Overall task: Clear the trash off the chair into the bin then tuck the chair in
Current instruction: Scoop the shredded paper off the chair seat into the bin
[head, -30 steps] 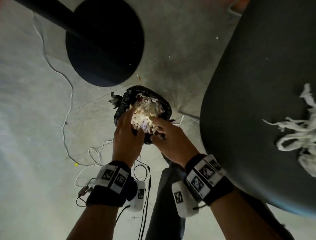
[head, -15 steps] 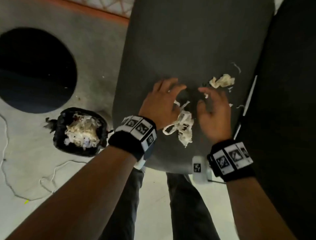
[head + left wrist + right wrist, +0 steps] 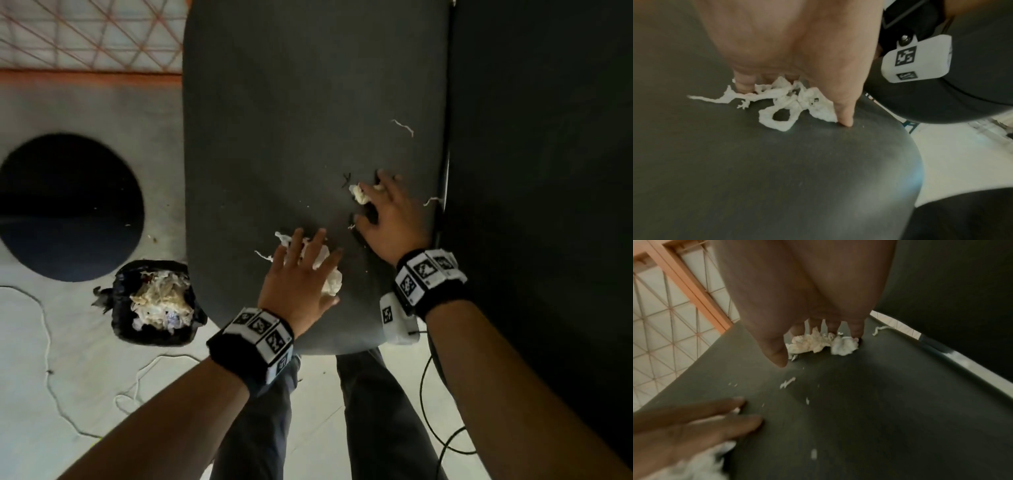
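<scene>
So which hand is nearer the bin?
Left. The left hand rests on paper scraps at the seat's near edge, just beside the bin. The right hand is further across the seat.

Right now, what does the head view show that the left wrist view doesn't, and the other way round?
Only the head view shows the bin on the floor left of the chair, already holding paper, the right hand over a second paper clump, and two stray shreds near the seat's back edge. Only the left wrist view shows the left hand's fingers touching the seat around a torn, looped strip of paper. Both show the left hand spread over that paper on the dark seat.
</scene>
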`<act>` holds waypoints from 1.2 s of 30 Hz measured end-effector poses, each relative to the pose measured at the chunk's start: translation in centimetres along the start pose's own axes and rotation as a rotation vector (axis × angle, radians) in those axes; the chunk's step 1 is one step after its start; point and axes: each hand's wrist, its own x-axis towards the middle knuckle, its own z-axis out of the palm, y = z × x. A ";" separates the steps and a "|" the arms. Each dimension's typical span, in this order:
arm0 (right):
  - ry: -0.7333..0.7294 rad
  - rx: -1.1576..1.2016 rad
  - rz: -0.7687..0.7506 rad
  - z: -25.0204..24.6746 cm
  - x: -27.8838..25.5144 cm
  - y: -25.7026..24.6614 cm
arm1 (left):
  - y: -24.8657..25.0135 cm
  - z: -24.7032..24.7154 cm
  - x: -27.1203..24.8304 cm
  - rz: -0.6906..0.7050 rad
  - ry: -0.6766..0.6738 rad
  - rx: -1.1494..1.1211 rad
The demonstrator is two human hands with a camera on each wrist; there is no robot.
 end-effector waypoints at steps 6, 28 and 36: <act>-0.015 0.041 0.065 2.7 -5.9 -1.1 | -2.2 0.0 -1.3 0.072 0.126 -0.033; -0.349 1.852 0.645 -2.0 -7.3 -3.8 | 4.7 -2.7 0.9 0.091 0.547 -0.514; -0.104 1.674 0.771 -0.2 -7.7 -2.6 | 5.0 -6.5 0.7 0.005 -0.040 -1.027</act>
